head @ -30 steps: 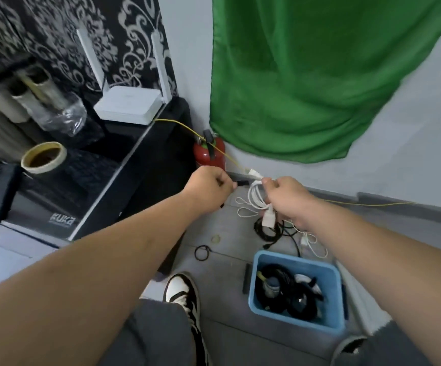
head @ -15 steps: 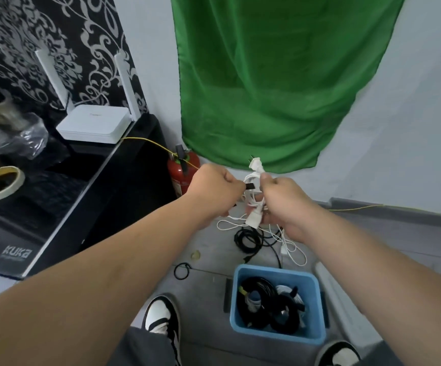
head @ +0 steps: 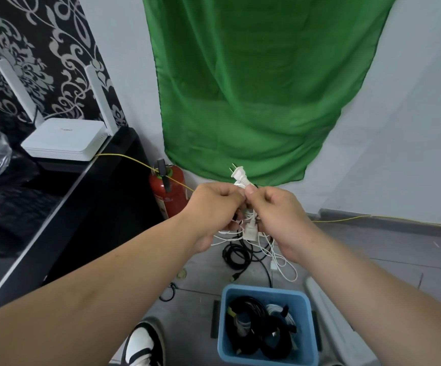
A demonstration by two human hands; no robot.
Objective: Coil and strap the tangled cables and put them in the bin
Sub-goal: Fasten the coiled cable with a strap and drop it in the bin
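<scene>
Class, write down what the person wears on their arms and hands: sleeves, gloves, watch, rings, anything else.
Nothing worn shows. The left hand and right hand are bare, with no gloves and no visible rings. The left forearm and right forearm are uncovered as far as the frame reaches: no sleeve, watch, bracelet or marking.

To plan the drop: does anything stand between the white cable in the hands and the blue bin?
Nothing visible does. The blue bin is open on top, partly filled with coiled cables. Only loose cables lie on the floor below the white cable.
</scene>
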